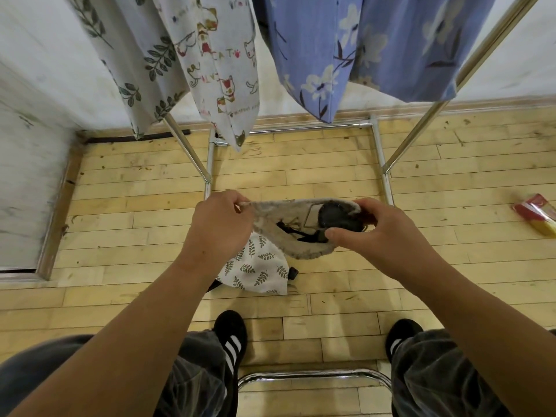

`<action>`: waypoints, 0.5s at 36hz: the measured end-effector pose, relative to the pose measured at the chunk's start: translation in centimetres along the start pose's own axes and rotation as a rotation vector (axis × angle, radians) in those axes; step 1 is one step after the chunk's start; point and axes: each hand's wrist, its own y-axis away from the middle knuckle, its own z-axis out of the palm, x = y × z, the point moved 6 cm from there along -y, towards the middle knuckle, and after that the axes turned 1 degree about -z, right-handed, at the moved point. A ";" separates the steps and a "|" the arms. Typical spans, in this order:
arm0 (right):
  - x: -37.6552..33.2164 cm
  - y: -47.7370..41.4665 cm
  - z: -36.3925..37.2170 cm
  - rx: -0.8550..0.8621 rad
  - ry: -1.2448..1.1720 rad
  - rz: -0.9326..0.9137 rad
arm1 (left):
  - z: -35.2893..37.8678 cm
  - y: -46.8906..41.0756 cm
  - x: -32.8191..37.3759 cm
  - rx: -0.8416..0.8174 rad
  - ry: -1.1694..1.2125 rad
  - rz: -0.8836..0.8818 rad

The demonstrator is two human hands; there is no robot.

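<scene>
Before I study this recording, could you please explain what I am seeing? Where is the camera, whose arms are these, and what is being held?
There is no machine here. A person wears one camera on the head, and it looks forward and down, so the two arms coming from the bottom edge are that person's own. The left hand pinches one end of a small pale cloth piece, and the right hand grips the other end, where a dark round part shows. The piece is held in the air between them. Below it, on the wooden floor, lies a white leaf-print cloth. A red and yellow packet lies at the far right. Ahead stands a metal rack with printed cloths hanging on it. The black shoes are the person's.
</scene>
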 end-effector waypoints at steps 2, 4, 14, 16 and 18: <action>0.1 -0.1 -0.2 0.019 -0.017 0.018 | 0.0 0.1 -0.2 0.008 -0.055 0.007; 0.2 -0.1 -0.4 0.031 -0.037 0.042 | 0.0 0.2 -0.1 -0.004 -0.083 0.009; 0.0 0.1 -0.3 0.058 -0.030 0.087 | 2.8 2.6 2.9 -0.353 0.259 0.147; -0.1 0.2 -0.2 0.052 -0.030 0.089 | 3.2 3.0 3.2 -0.393 0.294 0.160; -0.2 0.2 0.0 0.050 -0.030 0.092 | 3.3 3.3 3.5 -0.405 0.350 0.163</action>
